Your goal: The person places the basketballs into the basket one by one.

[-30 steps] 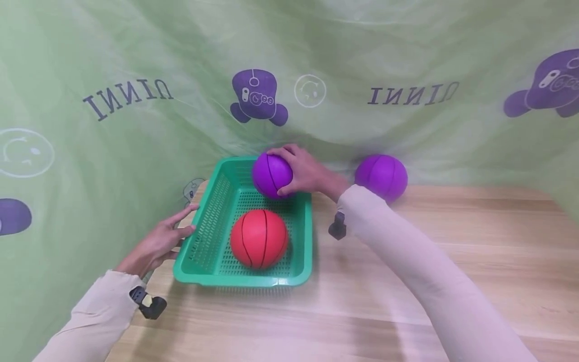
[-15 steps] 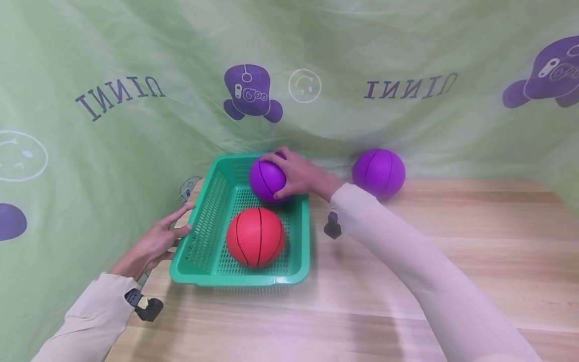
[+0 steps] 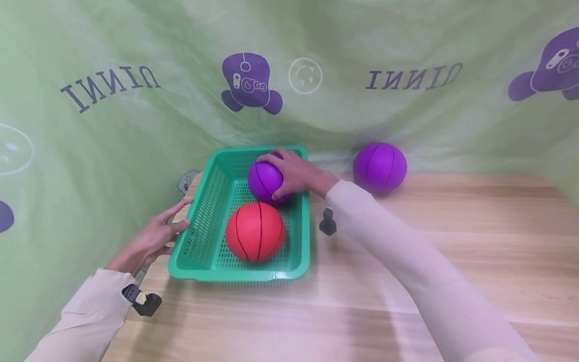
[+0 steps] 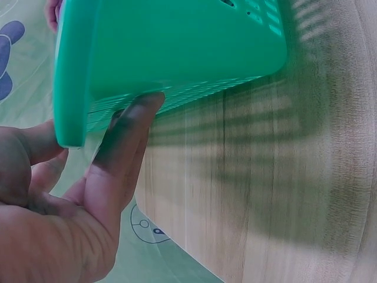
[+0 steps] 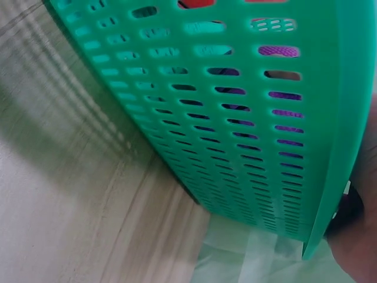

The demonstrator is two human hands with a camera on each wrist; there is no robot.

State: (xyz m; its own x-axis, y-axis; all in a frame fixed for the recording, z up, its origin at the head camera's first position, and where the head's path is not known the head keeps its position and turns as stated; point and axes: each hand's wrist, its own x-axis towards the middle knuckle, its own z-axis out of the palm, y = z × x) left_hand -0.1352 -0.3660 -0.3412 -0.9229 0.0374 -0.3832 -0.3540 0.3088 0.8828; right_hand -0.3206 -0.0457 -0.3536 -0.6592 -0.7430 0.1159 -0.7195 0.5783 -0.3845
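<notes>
In the head view, my right hand (image 3: 294, 173) grips a purple toy basketball (image 3: 264, 182) from above and its right side, inside the back of the green basket (image 3: 239, 275). A red toy basketball (image 3: 255, 232) sits in the front half of that basket, close to the purple one. My left hand (image 3: 156, 236) rests against the basket's left side. In the left wrist view, its straight fingers (image 4: 126, 135) lie against the outer wall beneath the rim, with another digit at the rim's edge. The right wrist view shows the slotted wall, with purple behind some slots; the palm is hidden.
Another purple basketball (image 3: 380, 168) stands on the wooden table (image 3: 434, 241) at the back right, by the green printed curtain (image 3: 407, 120). The curtain also hangs along the left side, near the left hand and the table's edge.
The purple basketball and my right hand have sunk slightly deeper into the basket. My left hand keeps its place at the basket's side. The whole head view has shifted a little.
</notes>
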